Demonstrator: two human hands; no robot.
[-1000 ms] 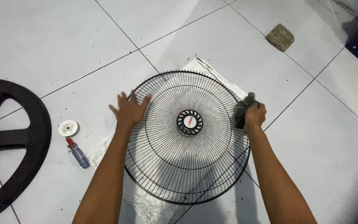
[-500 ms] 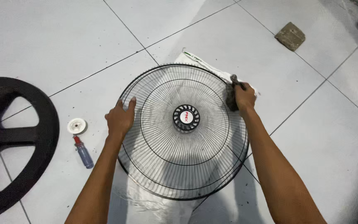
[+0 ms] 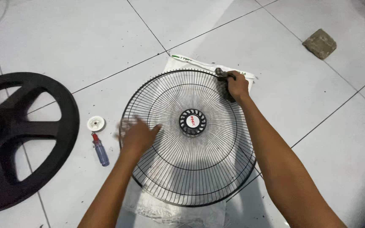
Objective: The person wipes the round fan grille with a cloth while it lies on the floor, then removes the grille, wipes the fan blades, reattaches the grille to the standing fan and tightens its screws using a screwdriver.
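A round black wire fan grille lies flat on a white sheet spread over the tiled floor. Its black hub sits in the middle. My left hand rests on the grille's left side, fingers spread and blurred. My right hand is at the grille's far rim, closed on a dark grey cloth pressed against the wires.
A large black spoked ring lies on the floor at the left. Next to the grille are a small white round cap and a little bottle with a red tip. A grey stone block sits far right.
My right hand has slid the cloth along the rim toward the far side. My left hand has shifted from the left rim inward and nearer to me. The view has tilted slightly.
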